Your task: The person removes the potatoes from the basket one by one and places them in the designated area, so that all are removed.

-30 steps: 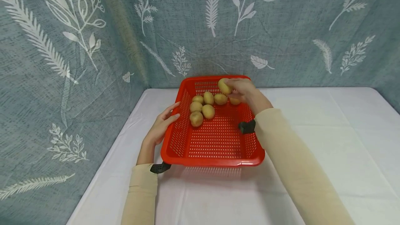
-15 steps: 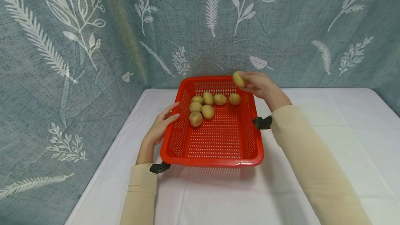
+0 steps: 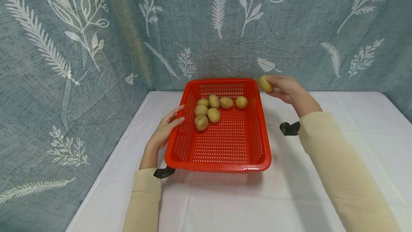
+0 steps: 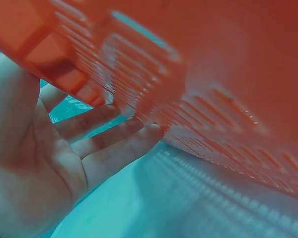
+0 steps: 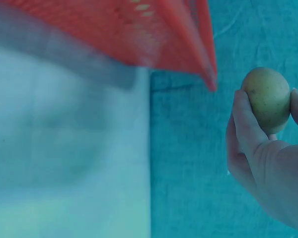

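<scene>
Working before a blue-green curtain (image 3: pixel 289 17) printed with white leaves and hung along the back and left, at a table (image 3: pixel 363 114) spread with white, lightly creased cloth. Seems to be at a carrying step beside a red slotted basket (image 3: pixel 219 167), set on the table, with no telling from this instant whether filling or emptying it. Steadying the basket, presumably, with the left hand (image 3: pixel 163 130), laid at the left rim with nearly straight fingers against the outer wall. Pinching one potato (image 3: pixel 265 83) between thumb and fingers of the right hand (image 3: pixel 286 87), in the air just outside the basket's far right corner, near the rim but apart from it. Calls next, probably, for a firm pinch, a path clear of that corner, and a soft release only once supported from below. Counting seven other potatoes (image 3: pixel 214 115) inside the basket, lined toward the back and bunched at the left. Showing a small dark speck on the held one.
</scene>
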### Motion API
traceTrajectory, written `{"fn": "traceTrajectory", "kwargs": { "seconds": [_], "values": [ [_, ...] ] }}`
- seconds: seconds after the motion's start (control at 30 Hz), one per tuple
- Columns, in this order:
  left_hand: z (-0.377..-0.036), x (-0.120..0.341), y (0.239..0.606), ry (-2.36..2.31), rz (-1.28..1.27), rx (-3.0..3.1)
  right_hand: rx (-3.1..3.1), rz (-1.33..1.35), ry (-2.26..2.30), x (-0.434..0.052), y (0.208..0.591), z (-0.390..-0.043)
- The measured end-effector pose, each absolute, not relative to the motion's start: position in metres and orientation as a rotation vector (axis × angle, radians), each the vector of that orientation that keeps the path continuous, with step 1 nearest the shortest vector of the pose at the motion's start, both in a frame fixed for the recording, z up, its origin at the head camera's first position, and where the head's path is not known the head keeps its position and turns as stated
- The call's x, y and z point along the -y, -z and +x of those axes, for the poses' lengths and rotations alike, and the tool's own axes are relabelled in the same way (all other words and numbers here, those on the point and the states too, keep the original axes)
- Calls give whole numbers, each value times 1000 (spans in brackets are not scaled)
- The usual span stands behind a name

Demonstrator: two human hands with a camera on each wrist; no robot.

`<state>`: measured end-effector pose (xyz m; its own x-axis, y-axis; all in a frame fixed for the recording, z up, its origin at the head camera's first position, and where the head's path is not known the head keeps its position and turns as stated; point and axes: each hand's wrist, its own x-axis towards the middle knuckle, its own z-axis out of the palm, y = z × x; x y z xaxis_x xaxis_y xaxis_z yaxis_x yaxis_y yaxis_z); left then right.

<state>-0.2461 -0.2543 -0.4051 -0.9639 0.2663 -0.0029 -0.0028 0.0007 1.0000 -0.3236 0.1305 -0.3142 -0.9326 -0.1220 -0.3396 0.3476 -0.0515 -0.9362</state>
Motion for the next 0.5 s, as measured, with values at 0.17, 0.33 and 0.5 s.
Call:
{"fn": "traceTrajectory", "kwargs": {
  "seconds": [0.17, 0.33, 0.5],
  "values": [
    [-247, 254, 405, -2077, 284, -2077, -1894, 285, 2075, -145, 325, -320],
    [-247, 254, 405, -2064, 283, -2092, -1878, 330, 2101, -154, 340, -317],
    [-247, 254, 406, -2048, 269, -2113, -1897, 357, 2072, -160, 356, -315]
  ]
}}
